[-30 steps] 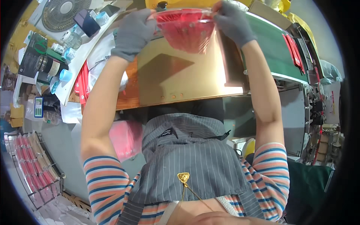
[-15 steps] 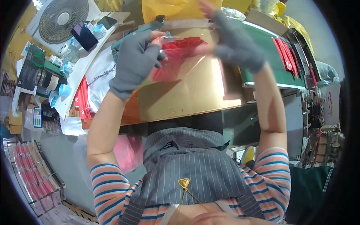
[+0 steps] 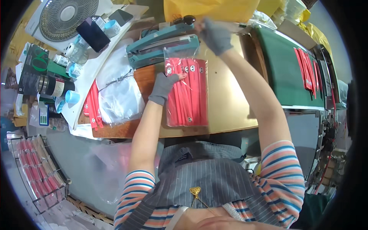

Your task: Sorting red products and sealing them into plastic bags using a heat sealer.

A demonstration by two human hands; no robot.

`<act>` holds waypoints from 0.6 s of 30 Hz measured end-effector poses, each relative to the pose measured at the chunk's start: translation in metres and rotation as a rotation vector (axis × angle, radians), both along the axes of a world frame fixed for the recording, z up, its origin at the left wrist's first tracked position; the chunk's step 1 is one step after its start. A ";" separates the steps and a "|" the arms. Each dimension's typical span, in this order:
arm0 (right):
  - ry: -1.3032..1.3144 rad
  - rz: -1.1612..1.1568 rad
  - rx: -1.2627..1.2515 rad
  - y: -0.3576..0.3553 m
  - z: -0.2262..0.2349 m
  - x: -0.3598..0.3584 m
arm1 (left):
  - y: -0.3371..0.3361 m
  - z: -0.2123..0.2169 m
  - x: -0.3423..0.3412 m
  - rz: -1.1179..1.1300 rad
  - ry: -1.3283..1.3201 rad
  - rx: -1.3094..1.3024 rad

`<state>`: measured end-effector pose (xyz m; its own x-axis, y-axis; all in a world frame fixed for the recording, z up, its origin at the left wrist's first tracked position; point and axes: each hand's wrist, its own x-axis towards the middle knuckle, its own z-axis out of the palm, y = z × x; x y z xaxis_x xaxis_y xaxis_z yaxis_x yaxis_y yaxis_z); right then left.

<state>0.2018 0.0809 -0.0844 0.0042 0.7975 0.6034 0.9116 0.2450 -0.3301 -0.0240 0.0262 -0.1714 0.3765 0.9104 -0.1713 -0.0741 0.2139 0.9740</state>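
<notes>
A clear plastic bag of flat red strips [image 3: 188,96] lies on the gold board, its top end against a teal hand-lever heat sealer [image 3: 161,44]. My left hand [image 3: 165,86], in a grey fingerless glove, grips the bag's left edge; its thumb rests on top and its other fingers are mostly hidden. In a matching glove, my right hand [image 3: 216,36] is raised beside the black knob [image 3: 189,20] of the sealer's lever. Its fingers are smeared, and whether they touch the knob I cannot tell.
Empty clear bags tied with a cord [image 3: 120,84] lie left of the sealer, beside loose red strips [image 3: 92,107]. A white shelf holds a phone [image 3: 93,34] and small jars. More red strips [image 3: 306,71] lie on a green surface [image 3: 276,61] at right. A fan [image 3: 68,14] stands far left.
The filled bag has come down from between my raised hands onto the board at the sealer. My left hand has lowered with it; my right hand has moved left, toward the lever knob.
</notes>
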 end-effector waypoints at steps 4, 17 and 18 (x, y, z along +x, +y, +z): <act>0.136 -0.149 -0.033 0.062 -0.003 -0.021 | 0.033 -0.046 -0.005 0.050 -0.203 -0.171; -0.023 -0.163 -0.260 0.064 -0.047 -0.032 | 0.059 -0.030 -0.039 0.284 0.003 -0.203; -0.037 -0.176 -0.251 0.067 -0.050 -0.031 | 0.056 -0.031 -0.041 0.279 0.006 -0.209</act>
<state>0.1703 0.1474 -0.1340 0.1376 0.9105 0.3900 0.9453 -0.0031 -0.3263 -0.0651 0.0822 -0.2026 0.1163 0.9233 -0.3660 -0.1524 0.3807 0.9120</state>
